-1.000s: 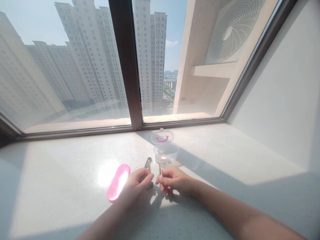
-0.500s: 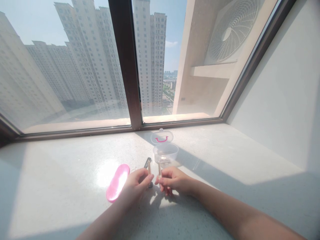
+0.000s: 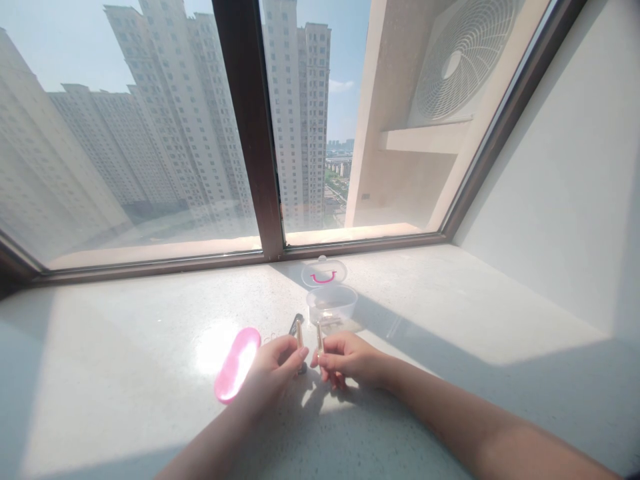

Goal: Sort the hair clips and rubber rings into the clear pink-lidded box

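My left hand is closed, pinching a slim gold-coloured clip upright between thumb and fingers. Opposite it, my right hand grips a similar slim gold-coloured clip, also held upright. The two clips stand a short gap apart, and their lower ends are partly covered by my fingers. Behind my left hand lies a dark object, partly hidden, its kind unclear. Just beyond my right hand sits a clear plastic box with a few small pieces visible at its bottom.
The box's clear lid, with a pink handle, lies tipped back towards the window. A glossy pink oblong case rests left of my left hand. All stand on a pale speckled sill; a dark window frame bounds its far side.
The view has shifted very slightly. Both hands keep nearly the same place and the same hold on the clips.
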`<action>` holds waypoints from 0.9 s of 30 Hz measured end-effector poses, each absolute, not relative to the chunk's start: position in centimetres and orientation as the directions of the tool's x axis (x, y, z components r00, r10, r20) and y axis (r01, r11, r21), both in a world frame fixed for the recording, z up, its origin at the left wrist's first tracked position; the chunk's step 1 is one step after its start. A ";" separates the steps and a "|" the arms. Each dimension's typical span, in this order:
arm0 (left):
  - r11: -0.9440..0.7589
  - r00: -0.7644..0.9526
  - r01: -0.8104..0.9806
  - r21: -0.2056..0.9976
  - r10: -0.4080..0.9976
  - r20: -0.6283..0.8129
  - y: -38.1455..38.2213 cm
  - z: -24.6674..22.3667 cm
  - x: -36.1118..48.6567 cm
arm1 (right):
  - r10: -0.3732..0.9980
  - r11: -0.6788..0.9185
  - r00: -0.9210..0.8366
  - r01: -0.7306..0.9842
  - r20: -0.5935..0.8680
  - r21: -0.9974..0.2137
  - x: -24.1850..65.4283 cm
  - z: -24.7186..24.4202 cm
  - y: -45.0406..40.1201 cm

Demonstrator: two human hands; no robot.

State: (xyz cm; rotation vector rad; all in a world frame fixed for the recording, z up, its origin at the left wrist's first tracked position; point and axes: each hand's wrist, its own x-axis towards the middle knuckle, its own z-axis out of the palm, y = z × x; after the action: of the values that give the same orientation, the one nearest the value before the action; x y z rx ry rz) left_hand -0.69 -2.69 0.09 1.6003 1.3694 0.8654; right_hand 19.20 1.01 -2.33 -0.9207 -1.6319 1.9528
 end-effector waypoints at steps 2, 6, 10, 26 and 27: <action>-0.048 0.166 0.408 0.911 0.986 -0.022 -2.7 0.1 -0.7 | 0.700 -0.218 -0.680 0.088 -0.218 -0.972 19.2 -2.2 1.0; -0.058 0.172 0.401 0.914 0.985 -0.013 -2.6 0.0 -0.7 | 0.694 -0.210 -0.690 0.078 -0.204 -0.975 19.1 -2.2 1.0; -0.051 0.172 0.401 0.914 0.985 -0.021 -2.6 -0.2 -0.8 | 0.693 -0.194 -0.697 0.066 -0.185 -0.979 19.1 -2.3 1.0; -0.048 0.176 0.439 0.897 0.984 -0.034 -2.7 -0.1 -0.8 | 0.686 -0.196 -0.704 0.068 -0.186 -0.978 19.1 -2.6 1.1; -0.045 0.178 0.439 0.897 0.983 -0.038 -2.7 -0.1 -0.8 | 0.686 -0.196 -0.704 0.066 -0.185 -0.978 19.1 -2.6 1.1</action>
State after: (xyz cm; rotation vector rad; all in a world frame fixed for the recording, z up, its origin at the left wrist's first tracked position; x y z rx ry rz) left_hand -0.77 -2.67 -0.14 1.6192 1.3850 0.8202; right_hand 19.14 1.12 -2.60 -0.8746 -1.6456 1.9519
